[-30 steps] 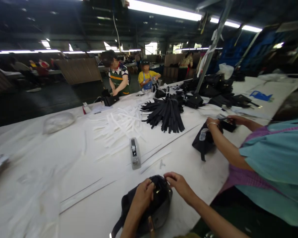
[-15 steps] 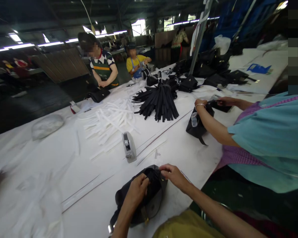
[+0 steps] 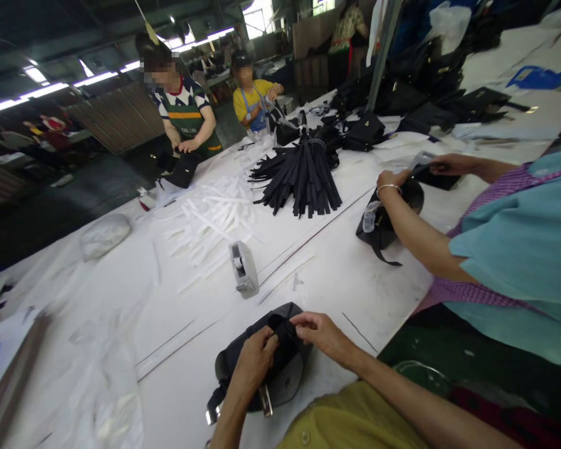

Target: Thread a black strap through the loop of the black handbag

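Observation:
A black bag [image 3: 280,374] with metal strap ends lies on the white table [image 3: 177,374] in front of me. My left hand [image 3: 255,362] is closed on the bag's upper edge. My right hand [image 3: 320,332] pinches the same edge just to the right, fingers pressed together. Both hands meet at a folded black flap at the bag's top.
A grey tape dispenser [image 3: 244,269] stands beyond the bag. Farther off lie white strips [image 3: 210,221] and a bundle of black straps [image 3: 303,178]. At my right a person in a teal shirt [image 3: 514,249] handles another black bag [image 3: 383,224]. Two more people work across the table.
My view has tilted down and the bag sits higher in it. My hands have drawn closer together on the bag's top edge. The person at my right has shifted their bag.

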{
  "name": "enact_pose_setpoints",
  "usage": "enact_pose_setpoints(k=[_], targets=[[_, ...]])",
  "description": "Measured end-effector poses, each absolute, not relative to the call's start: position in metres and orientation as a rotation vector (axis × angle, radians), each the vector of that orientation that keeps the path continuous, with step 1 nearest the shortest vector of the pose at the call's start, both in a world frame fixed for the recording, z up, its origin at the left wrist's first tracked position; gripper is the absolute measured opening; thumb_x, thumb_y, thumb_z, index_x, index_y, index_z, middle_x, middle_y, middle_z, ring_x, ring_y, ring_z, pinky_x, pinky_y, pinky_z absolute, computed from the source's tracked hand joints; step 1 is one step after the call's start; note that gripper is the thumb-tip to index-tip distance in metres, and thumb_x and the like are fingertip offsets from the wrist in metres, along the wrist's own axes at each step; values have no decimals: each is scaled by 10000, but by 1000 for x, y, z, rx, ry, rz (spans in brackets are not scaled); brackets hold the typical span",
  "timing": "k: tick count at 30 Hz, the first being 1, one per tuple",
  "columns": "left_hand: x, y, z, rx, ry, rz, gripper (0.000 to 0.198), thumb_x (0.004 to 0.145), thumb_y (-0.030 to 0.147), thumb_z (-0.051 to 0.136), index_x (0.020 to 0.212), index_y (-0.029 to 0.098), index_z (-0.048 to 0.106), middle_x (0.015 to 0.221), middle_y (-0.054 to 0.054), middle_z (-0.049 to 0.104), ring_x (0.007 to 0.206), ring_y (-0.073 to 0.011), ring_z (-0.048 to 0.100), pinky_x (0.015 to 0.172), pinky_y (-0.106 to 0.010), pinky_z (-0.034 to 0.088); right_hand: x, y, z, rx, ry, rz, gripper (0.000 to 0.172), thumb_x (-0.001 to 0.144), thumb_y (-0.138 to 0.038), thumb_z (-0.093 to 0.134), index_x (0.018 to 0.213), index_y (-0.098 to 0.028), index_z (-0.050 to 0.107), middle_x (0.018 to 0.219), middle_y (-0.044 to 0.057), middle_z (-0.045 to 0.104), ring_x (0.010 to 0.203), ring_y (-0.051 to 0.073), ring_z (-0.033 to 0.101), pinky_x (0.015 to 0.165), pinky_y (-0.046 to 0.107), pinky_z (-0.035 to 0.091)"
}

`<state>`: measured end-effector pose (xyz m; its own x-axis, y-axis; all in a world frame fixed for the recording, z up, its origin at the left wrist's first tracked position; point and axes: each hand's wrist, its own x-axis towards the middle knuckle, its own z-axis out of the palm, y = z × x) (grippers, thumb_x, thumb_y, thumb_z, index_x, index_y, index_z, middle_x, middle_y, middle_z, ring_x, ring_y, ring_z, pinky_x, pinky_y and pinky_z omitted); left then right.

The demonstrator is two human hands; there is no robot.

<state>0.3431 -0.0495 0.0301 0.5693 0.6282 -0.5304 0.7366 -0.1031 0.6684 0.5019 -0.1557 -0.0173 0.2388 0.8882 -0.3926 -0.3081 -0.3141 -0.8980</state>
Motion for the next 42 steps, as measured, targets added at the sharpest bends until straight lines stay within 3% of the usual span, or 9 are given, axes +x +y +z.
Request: enact_pose_setpoints(k=[4,10,18,22,28,34,38,42], targets=[[341,-49,26,1681,1120,-107,278,825,429,442,674,204,506,467,61,452,466,-129,398,503,-272,287,505,-153,-18,-1415,-678,1307,286,699,-268,631,958,-173,709,723,-2,642,652,125,541,647,276,452],[334,-49,27,1385,1197,-26,368,820,551,424,832,196,523,458,89,429,324,-77,236,381,-250,143,508,-149,-21,-1370,-602,1358,281,675,-268,646,931,-161,687,714,-10,631,631,112,541,620,260,443],[331,-47,26,1339,1203,-22,437,775,612,472,879,193,540,458,90,439,302,-70,254,351,-244,140,517,-152,-31,-1384,-517,1368,312,687,-344,676,936,-156,681,738,6,662,688,138,600,638,281,478],[331,-45,31,1407,1207,-52,378,805,563,440,828,201,544,438,90,422,325,-84,269,384,-252,150,522,-153,-34,-1456,-483,1329,299,692,-338,659,930,-160,688,766,14,675,722,153,610,638,281,480],[346,-52,49,1743,1216,-136,290,841,410,405,667,211,522,482,54,444,482,-131,407,509,-272,276,522,-156,-40,-1534,-531,1274,292,698,-321,635,930,-158,706,733,17,670,675,153,585,650,295,468],[368,-56,54,2011,1341,-309,250,812,302,394,596,212,484,598,-4,565,584,-159,489,575,-307,265,515,-154,-32,-1543,-702,1248,323,737,-289,599,1014,-171,716,763,31,677,709,166,603,691,307,485],[370,-53,57,2012,1342,-329,249,810,296,399,600,210,501,594,-8,568,581,-160,496,571,-303,268,513,-148,-22,-1561,-772,1231,311,734,-257,597,1005,-183,732,831,39,694,755,171,609,724,307,486],[371,-50,57,1987,1321,-326,234,795,266,403,588,209,498,566,8,543,558,-150,481,552,-292,269,512,-142,-19,-1516,-733,1289,288,706,-233,596,951,-171,735,772,28,690,697,155,597,661,281,473]])
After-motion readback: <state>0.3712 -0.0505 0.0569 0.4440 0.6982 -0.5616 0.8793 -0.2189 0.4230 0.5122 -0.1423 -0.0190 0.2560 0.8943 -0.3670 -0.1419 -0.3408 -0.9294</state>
